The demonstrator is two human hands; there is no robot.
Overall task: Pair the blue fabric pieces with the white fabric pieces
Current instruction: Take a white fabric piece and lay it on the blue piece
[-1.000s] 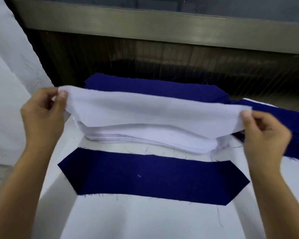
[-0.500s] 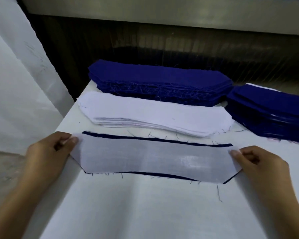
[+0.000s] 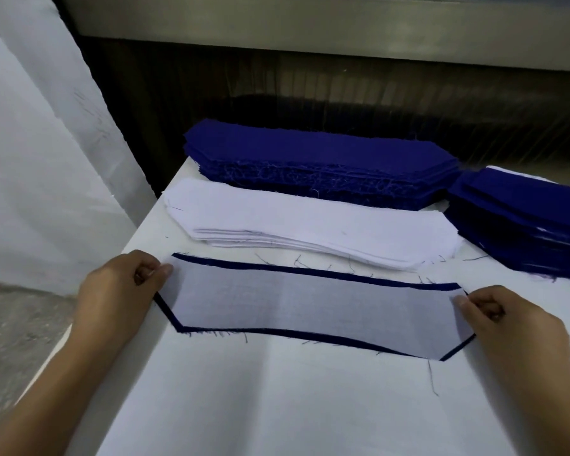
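A thin white fabric piece (image 3: 310,307) lies flat on top of a blue fabric piece (image 3: 277,268), whose dark edge shows all round it. My left hand (image 3: 119,291) pinches the white piece's left end between thumb and finger. My right hand (image 3: 507,320) pinches its right end the same way. Behind them lies a stack of white pieces (image 3: 310,225). Further back stands a thick stack of blue pieces (image 3: 320,159).
The white table top (image 3: 277,406) carries loose blue threads. A second pile of blue pieces (image 3: 524,218) sits at the right edge. A white sheet (image 3: 30,159) hangs at the left, and a dark wall with a metal rail (image 3: 310,28) runs behind the table.
Both hands carried the white piece down from above the white stack and laid it on the blue piece. Since half a second ago it has shifted slightly into line.
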